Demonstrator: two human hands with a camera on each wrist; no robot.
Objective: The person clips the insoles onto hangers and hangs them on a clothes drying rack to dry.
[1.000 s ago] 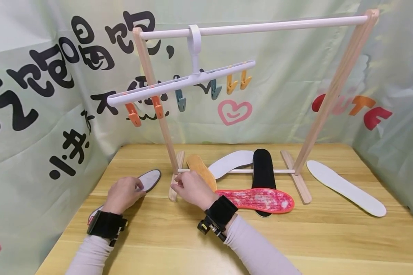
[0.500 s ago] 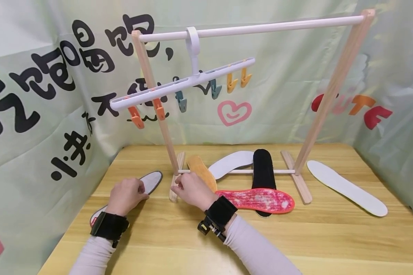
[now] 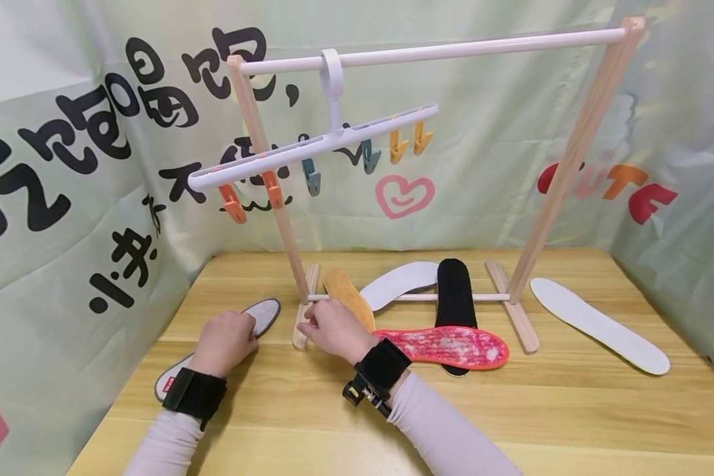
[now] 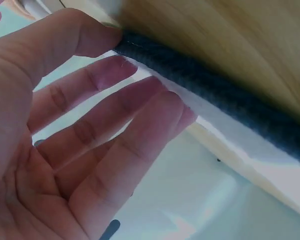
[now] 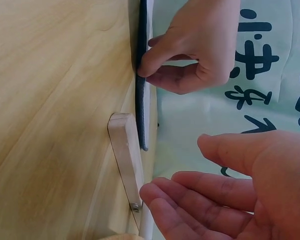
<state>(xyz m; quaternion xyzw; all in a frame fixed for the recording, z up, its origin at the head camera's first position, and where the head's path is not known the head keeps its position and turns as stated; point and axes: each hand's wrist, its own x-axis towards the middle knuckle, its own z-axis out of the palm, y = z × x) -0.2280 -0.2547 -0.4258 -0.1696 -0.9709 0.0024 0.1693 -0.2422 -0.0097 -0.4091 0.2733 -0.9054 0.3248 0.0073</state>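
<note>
A light grey insole with a dark edge and a red label near its heel lies at the table's left side. My left hand covers its middle. In the left wrist view the thumb is on the insole's dark rim and the fingertips meet its pale face. My right hand is over the rack's left foot, beside an orange insole. Its fingers are loosely bent and hold nothing.
A wooden rack carries a white hanger with orange, blue and yellow clips. Below lie a white insole, a black one and a red patterned one. Another white insole lies at right.
My left hand has shifted slightly to the right along the grey insole, and more of the red label shows. The right hand has stayed in place.
</note>
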